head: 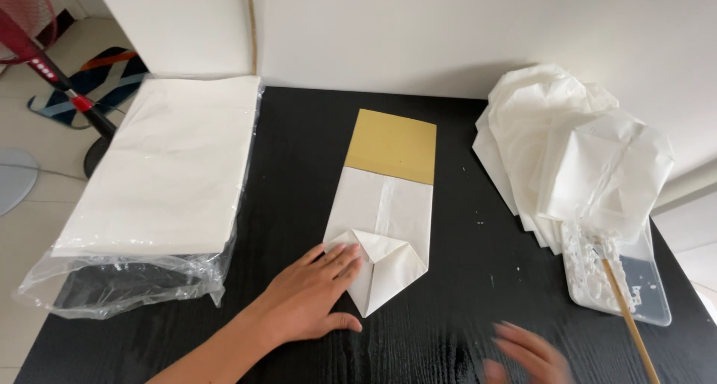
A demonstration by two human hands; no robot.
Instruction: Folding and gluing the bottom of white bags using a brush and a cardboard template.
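Observation:
A long white paper [382, 212] lies in the middle of the black table [299, 160], its far end a gold square [391, 145]. The near end is folded into a point [381, 268]. My left hand [312, 294] lies flat with fingers apart, its fingertips pressing the left flap of that folded point. My right hand [526, 354] is blurred at the bottom edge, fingers spread, hovering over the table right of the paper and holding nothing.
A thick stack of white sheets in a clear plastic bag [160, 175] covers the table's left side. A heap of folded white papers [575, 156] sits at the right. Near it stands a clear tray of white paste [616, 276] with a wooden stick [627, 317].

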